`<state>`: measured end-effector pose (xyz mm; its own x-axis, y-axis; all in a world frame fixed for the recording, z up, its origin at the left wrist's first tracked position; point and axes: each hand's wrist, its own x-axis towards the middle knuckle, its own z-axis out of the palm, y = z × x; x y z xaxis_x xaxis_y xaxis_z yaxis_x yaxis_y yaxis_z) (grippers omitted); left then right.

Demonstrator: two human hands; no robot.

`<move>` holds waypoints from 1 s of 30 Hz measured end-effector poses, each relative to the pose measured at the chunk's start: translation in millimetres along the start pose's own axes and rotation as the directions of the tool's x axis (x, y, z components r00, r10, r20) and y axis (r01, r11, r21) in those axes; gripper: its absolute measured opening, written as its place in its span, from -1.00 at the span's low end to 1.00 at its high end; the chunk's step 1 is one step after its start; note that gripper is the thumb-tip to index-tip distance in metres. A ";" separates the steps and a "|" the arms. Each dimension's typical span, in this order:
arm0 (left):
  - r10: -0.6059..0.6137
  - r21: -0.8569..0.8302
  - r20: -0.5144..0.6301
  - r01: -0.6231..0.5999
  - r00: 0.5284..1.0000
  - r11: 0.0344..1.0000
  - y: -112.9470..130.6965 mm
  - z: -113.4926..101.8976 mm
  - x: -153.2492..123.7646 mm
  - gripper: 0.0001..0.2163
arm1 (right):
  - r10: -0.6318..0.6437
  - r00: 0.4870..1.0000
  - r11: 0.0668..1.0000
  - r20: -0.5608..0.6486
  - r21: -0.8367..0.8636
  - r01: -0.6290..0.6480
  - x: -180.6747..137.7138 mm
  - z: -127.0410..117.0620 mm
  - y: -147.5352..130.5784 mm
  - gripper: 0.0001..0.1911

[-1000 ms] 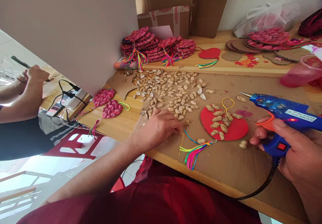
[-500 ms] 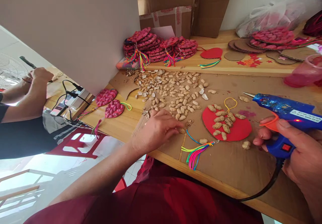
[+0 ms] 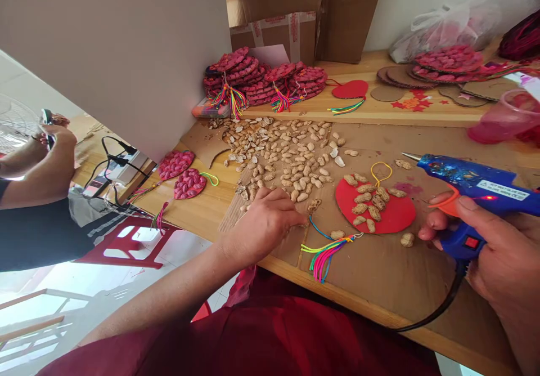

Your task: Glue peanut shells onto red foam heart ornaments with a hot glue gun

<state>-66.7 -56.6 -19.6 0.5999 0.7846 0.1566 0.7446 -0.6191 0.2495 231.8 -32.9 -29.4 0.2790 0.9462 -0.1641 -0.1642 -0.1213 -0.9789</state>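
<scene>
My right hand [image 3: 498, 246] grips a blue hot glue gun [image 3: 468, 179], one finger by its orange trigger and a red light showing on its side. The metal nozzle points left, above the cardboard. My left hand [image 3: 270, 221] is closed in a pinch at the near side of the peanut pile, its fingertips on a peanut that is mostly hidden. Between the hands lies a red heart-shaped piece [image 3: 399, 213] with several peanuts on it. A yellow loop [image 3: 381, 171] sticks out at its top and a multicoloured tassel [image 3: 327, 255] at its lower left.
Loose peanuts [image 3: 295, 159] spread over the cardboard sheet [image 3: 367, 274]. Two pink peanut-covered pieces [image 3: 189, 184] lie left. Stacked pink pieces [image 3: 236, 77] and a pink plastic cup [image 3: 502, 117] stand farther back. At left, another person's hands [image 3: 59, 137] hold a phone-like object. A cord trails from the glue gun.
My left fingers have closed on the peanut at their tips. The glue gun stays in my right hand. The other person's hands have tilted the object they hold upright. The view has shifted slightly.
</scene>
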 end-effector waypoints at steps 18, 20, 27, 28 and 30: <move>-0.034 -0.293 -0.189 -0.024 0.981 0.956 -9.7 5.4 -9.6 -0.82 | 0.032 0.999 0.999 -0.040 0.036 -0.030 -7.5 5.9 -8.8 -0.51; -0.165 -0.536 -0.232 0.015 0.959 0.844 -6.0 1.6 -9.3 -0.85 | 0.011 1.000 0.999 -0.007 0.033 -0.011 -8.3 3.9 -7.8 -0.55; -0.494 -0.999 -0.042 -0.054 0.869 -0.010 13.7 6.3 12.4 -0.67 | 0.041 0.975 0.994 0.217 0.088 -0.061 -21.0 15.3 -2.2 -0.59; -0.502 -0.993 -0.007 -0.063 0.865 -0.095 17.2 8.4 16.1 -0.65 | 0.043 0.963 0.995 0.268 0.079 -0.066 -25.4 20.4 -0.6 -0.60; -0.494 -0.973 0.044 -0.076 0.869 -0.220 24.6 12.4 21.7 -0.66 | 0.047 0.938 0.997 0.344 0.042 -0.066 -35.1 31.8 2.9 -0.66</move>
<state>-31.8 -55.3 -21.9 0.1663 0.9856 -0.0289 -0.4941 0.1087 0.8626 191.5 -57.0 -22.7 -0.0712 0.9848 -0.1584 -0.2218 -0.1704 -0.9601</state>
